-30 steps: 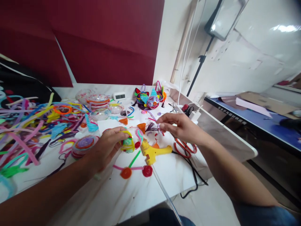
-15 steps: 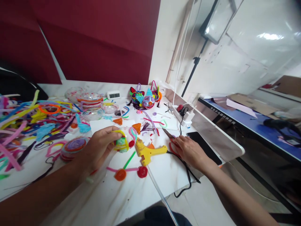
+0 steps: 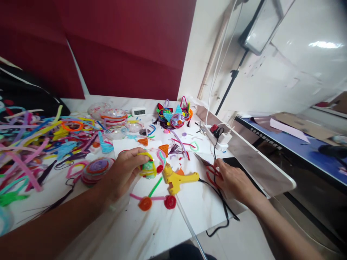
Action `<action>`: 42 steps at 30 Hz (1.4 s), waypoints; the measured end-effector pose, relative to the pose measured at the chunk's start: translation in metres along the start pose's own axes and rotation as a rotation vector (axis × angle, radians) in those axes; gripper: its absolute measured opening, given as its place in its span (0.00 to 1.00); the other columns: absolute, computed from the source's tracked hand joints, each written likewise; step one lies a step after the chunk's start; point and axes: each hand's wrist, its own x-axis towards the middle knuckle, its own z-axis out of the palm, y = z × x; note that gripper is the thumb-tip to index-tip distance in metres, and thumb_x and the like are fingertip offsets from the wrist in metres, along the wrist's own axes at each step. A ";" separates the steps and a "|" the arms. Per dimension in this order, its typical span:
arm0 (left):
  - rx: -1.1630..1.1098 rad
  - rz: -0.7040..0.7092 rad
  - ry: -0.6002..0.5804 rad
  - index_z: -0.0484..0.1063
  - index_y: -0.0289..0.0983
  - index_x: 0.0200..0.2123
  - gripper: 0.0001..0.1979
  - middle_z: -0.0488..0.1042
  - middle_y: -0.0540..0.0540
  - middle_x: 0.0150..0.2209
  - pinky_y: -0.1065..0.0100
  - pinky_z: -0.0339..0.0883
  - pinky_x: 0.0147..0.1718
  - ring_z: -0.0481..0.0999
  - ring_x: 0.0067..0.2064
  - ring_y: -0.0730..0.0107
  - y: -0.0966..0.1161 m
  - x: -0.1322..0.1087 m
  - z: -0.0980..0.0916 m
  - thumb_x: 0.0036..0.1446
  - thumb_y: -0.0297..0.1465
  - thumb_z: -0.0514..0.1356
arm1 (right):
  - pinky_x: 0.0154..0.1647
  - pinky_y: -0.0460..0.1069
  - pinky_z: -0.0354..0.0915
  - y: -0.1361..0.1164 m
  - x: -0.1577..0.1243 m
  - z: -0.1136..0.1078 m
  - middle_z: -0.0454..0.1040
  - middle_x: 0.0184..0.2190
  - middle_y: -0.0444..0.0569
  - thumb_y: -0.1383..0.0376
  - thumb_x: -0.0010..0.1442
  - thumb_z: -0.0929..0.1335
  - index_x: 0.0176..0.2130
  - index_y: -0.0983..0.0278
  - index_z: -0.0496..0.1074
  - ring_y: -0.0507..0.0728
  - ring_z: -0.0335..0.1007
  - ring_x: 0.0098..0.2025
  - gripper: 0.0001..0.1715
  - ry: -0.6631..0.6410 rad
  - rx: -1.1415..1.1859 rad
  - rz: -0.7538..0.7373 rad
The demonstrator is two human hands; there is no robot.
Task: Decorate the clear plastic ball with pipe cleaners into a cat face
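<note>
My left hand point(image 3: 126, 171) pinches a clear plastic ball point(image 3: 148, 168) with yellow, green, pink and red pipe cleaner pieces on it. At the right, the fingers of my right hand point(image 3: 233, 177) are closed at the red handles of a pair of scissors point(image 3: 208, 165), whose blades point away to the left. Between the hands lies a yellow glue gun point(image 3: 180, 179) with a clear glue stick point(image 3: 189, 225) sticking out toward me. In front of the ball is a pink and green pipe cleaner piece with an orange coil point(image 3: 145, 204) and a red coil point(image 3: 170, 202).
Loose pipe cleaners point(image 3: 40, 139) heap up at the left. Clear bowl-like shells point(image 3: 115, 117), a small white digital clock point(image 3: 138, 112) and finished colourful ornaments point(image 3: 175, 117) stand behind. A power strip point(image 3: 217, 137), a black phone point(image 3: 244, 173) and a black cable point(image 3: 223, 202) are at the right.
The whole view has shifted, so everything sits a little further right and lower. My right hand has slid slightly right along the scissors, showing more of the handles. The left hand keeps the ball.
</note>
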 end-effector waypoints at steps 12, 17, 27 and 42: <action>-0.149 -0.011 0.001 0.70 0.35 0.22 0.07 0.71 0.51 0.20 0.71 0.64 0.24 0.69 0.23 0.74 -0.002 -0.002 0.004 0.42 0.26 0.67 | 0.24 0.46 0.67 0.008 -0.043 -0.034 0.72 0.30 0.45 0.64 0.60 0.68 0.54 0.57 0.61 0.53 0.68 0.26 0.23 0.230 0.786 -0.308; -0.156 -0.015 -0.003 0.70 0.35 0.23 0.07 0.70 0.52 0.21 0.72 0.62 0.25 0.67 0.24 0.76 -0.005 -0.005 0.004 0.42 0.27 0.67 | 0.34 0.47 0.71 -0.041 -0.034 -0.022 0.76 0.44 0.51 0.73 0.59 0.65 0.59 0.55 0.62 0.56 0.75 0.39 0.30 0.404 0.760 -0.553; -0.184 -0.020 -0.015 0.73 0.35 0.23 0.05 0.71 0.51 0.22 0.72 0.62 0.26 0.68 0.26 0.75 0.002 -0.014 0.011 0.41 0.27 0.67 | 0.32 0.51 0.69 -0.073 -0.015 -0.008 0.73 0.38 0.55 0.66 0.61 0.66 0.57 0.65 0.62 0.58 0.72 0.36 0.25 0.601 0.563 -0.650; -0.194 -0.018 -0.005 0.75 0.35 0.26 0.05 0.74 0.49 0.27 0.69 0.66 0.31 0.72 0.31 0.71 -0.001 -0.017 0.016 0.45 0.28 0.68 | 0.27 0.49 0.69 -0.086 -0.013 -0.009 0.75 0.37 0.56 0.67 0.63 0.64 0.56 0.66 0.61 0.57 0.73 0.33 0.22 0.684 0.450 -0.640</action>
